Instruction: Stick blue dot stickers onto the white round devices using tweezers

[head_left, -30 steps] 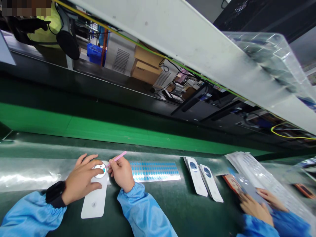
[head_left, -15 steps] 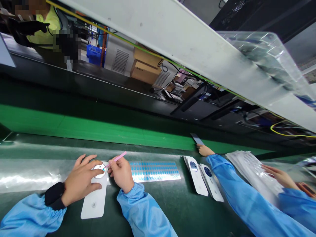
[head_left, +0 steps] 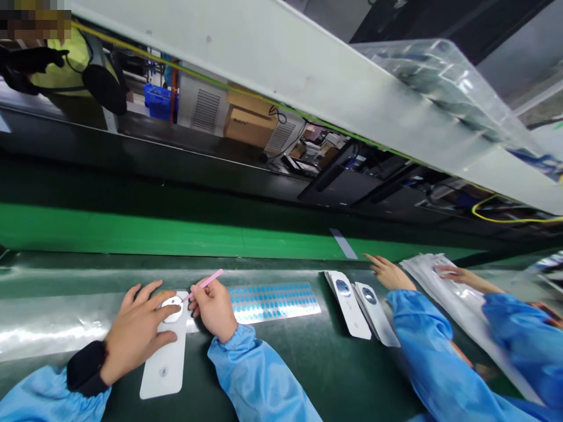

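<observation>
My left hand (head_left: 136, 331) presses its fingers on a round white piece (head_left: 172, 309), which lies on the upper end of a long white card (head_left: 162, 366). My right hand (head_left: 214, 310) pinches a slim pink stick (head_left: 204, 285), whose tip touches or nearly touches the round piece. The exact contact is hidden by my fingers. A sheet of small blue round stickers (head_left: 273, 303) lies just right of my right hand.
Two white cards with blue circles (head_left: 349, 305) lie on the dark green bench. A co-worker's hands (head_left: 389, 272) reach near them, beside a stack of clear plastic sheets (head_left: 448, 299). A green belt (head_left: 176, 231) runs behind, under a white overhead panel (head_left: 281, 64).
My hands stay nearly still, and the view has tilted slightly. The co-worker's hand has let go of a flat grey piece, which now lies on the green belt.
</observation>
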Available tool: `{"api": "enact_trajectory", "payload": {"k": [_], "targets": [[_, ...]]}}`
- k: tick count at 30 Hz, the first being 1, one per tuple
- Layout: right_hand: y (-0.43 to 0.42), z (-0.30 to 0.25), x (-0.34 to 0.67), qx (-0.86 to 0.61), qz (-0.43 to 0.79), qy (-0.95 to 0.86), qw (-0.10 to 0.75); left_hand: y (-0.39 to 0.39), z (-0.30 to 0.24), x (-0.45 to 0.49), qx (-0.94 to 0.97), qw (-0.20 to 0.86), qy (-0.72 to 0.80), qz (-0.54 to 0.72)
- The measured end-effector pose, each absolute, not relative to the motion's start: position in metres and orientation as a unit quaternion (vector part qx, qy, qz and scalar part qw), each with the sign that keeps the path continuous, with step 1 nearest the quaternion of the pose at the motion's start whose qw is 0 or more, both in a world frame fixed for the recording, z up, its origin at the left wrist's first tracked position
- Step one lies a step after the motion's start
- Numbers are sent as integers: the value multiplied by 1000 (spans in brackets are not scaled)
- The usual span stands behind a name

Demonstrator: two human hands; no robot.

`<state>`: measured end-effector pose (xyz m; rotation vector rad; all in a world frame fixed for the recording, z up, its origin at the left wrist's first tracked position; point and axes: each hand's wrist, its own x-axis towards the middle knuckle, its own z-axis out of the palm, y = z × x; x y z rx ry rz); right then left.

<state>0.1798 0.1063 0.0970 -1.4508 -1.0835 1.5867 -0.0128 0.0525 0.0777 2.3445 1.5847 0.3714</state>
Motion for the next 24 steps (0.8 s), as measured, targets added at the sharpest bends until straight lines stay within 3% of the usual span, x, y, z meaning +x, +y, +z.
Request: {"api": "enact_trajectory", "payload": {"k": [12, 24], "targets": [[111, 103, 170, -565, 591, -449, 362, 59, 85, -24, 835, 90, 540, 52], [125, 89, 168, -528, 616, -444, 380, 82, 5, -35, 820, -47, 564, 86]]}}
